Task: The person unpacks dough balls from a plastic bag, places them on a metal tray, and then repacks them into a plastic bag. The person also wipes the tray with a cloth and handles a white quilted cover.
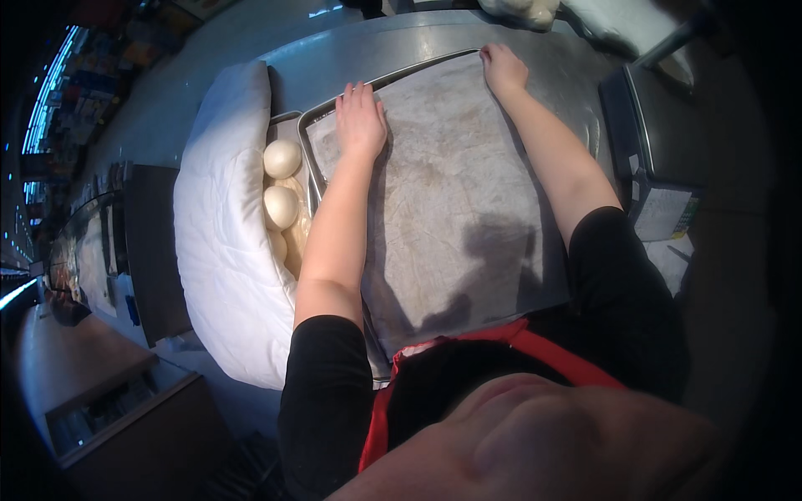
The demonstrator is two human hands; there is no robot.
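Note:
A large sheet of baking paper, wrinkled and brown-stained, covers most of a metal sheet pan. My left hand lies palm down on the sheet towards its far left, fingers reaching to the pan's far rim. At the far right corner, my right hand holds the paper's edge between thumb and fingers beside the rim. The shadow of my head and body falls across the near half of the paper. Left of the pan, round pale dough balls rest in another tray, partly under a white quilted cloth.
The pans rest on a stainless steel table. To the right stands a dark metal box, with papers and a pen nearby. A white bag lies past the table's far right. A wooden-topped counter is at lower left.

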